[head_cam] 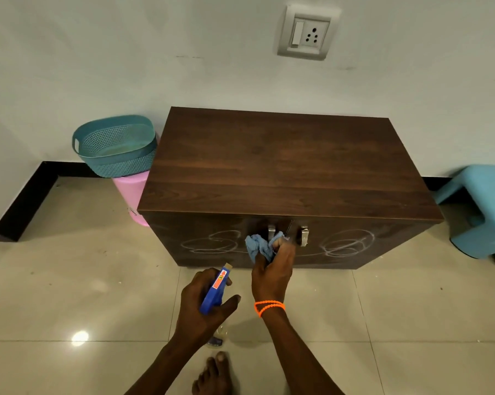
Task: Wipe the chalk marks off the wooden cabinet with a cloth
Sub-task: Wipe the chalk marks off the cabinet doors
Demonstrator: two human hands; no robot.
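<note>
Chalk marks [212, 243] loop across both cabinet [283, 166] doors, none wiped yet. Right hand [272, 273] bunches the cloth [259, 246] in curled fingers by the handles, left hand [205, 300] wraps the spray bottle [215, 289], nozzle aimed doorward, probably to wet first.

A teal perforated basket [115, 145] sits tilted atop a pink bucket [132, 192] against the pale wall [126, 52], well to the left of the hands and farther off, while a light blue plastic stool [480, 212] stands on the floor far to their right. High on the wall above and beyond the hands is a white switch-and-socket plate [309, 32], and a dark skirting board [26, 201] runs along the wall's foot at far left. Glossy beige floor tiles [83, 280], flecked with small debris, catch a round glint of light to the lower left of the hands.
</note>
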